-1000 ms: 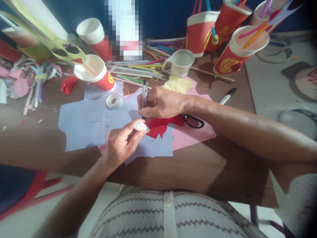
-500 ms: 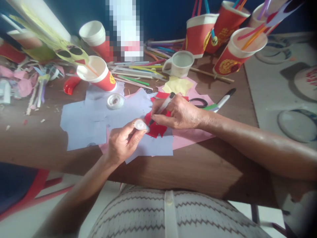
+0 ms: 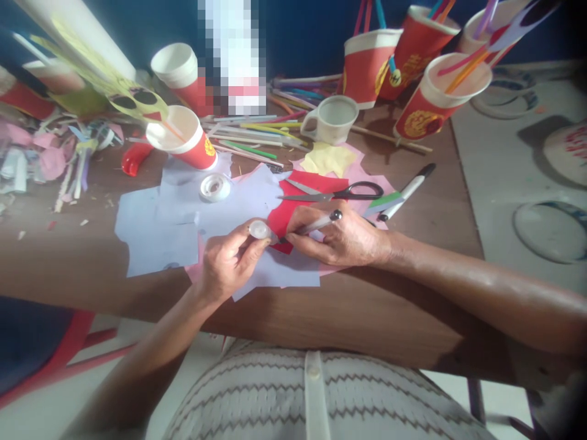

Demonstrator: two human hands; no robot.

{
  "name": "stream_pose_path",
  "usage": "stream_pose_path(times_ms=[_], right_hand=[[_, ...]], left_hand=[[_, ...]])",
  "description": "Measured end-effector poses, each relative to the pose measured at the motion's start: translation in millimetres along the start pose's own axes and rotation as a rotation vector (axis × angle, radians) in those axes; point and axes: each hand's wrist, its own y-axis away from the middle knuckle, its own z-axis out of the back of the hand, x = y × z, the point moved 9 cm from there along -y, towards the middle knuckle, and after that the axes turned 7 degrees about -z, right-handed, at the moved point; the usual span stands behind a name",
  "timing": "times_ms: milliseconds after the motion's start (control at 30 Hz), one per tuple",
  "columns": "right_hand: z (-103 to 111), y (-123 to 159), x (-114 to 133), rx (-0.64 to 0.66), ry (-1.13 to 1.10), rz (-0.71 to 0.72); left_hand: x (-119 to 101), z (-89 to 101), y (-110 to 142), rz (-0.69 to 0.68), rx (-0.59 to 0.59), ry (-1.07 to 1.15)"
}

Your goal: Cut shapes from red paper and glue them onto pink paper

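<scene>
Between the thumb and fingers of my left hand [image 3: 229, 263] is a small whitish cylinder [image 3: 260, 230], stood on end with its round top facing me; its exact kind is unclear. It rests over the lower left part of a sheet of red paper [image 3: 279, 215]. My right hand [image 3: 351, 238] is closed around a marker pen [image 3: 316, 224], slanted with its dark tip down on the red paper beside the cylinder's base. Just beyond that hand lie open black-handled scissors [image 3: 337, 194], partly on the red sheet. Blue-grey paper [image 3: 238, 205] spreads underneath.
A roll of clear tape [image 3: 214, 186] lies left of the red paper. Behind stand a paper cup [image 3: 202, 146], a white mug [image 3: 331, 119] and red cups with straws [image 3: 443, 101]. Another marker [image 3: 408, 192] is at right, paper scraps [image 3: 50, 156] at far left.
My right hand has moved nearer to me and slightly right, bringing the marker tip to the near side of the cylinder. The scissors now show fully. My left hand stays in place.
</scene>
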Motion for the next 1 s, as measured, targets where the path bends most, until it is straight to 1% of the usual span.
stream_pose_path(times_ms=[67, 133, 233, 300, 400, 467, 600, 667, 733, 800, 867, 933, 1000], right_hand=[[1.0, 1.6, 3.5, -0.03, -0.022, 0.032], [2.7, 2.6, 3.6, -0.049, -0.049, 0.024], [7.5, 3.1, -3.1, -0.064, -0.147, -0.062], [14.5, 3.6, -10.4, -0.105, -0.232, -0.141], [26.7, 5.2, -21.3, -0.198, -0.343, -0.244], [32.8, 6.8, -29.0, -0.252, -0.407, -0.315], [40.2, 10.9, -40.2, -0.334, -0.448, -0.418], [39.6, 12.4, -42.7, -0.339, -0.458, -0.432], [34.6, 13.1, -43.9, -0.312, -0.496, -0.426], [28.8, 13.5, -43.9, -0.282, -0.521, -0.405], [25.7, 13.2, -41.4, -0.267, -0.492, -0.366], [26.0, 12.3, -37.4, -0.26, -0.435, -0.323], [31.5, 11.1, -32.9, -0.266, -0.386, -0.285]], left_hand=[[0.4, 0.2, -0.2, 0.006, 0.002, -0.005], [0.1, 0.5, -0.6, 0.005, 0.001, -0.007], [-1.2, 0.3, -0.8, -0.007, -0.004, 0.01], [-0.1, -1.0, 0.4, 0.003, -0.002, 0.053], [8.4, -1.7, 5.0, 0.075, -0.023, 0.18], [18.1, 2.2, 8.5, 0.156, -0.084, 0.262], [34.0, 19.7, 12.2, 0.291, -0.285, 0.345], [37.9, 27.3, 12.4, 0.322, -0.367, 0.362], [40.7, 30.7, 12.8, 0.33, -0.398, 0.37], [44.0, 31.2, 14.4, 0.326, -0.394, 0.372], [48.3, 32.0, 17.5, 0.333, -0.381, 0.358], [50.1, 35.7, 20.3, 0.334, -0.377, 0.336], [45.5, 41.3, 20.7, 0.307, -0.362, 0.316]])
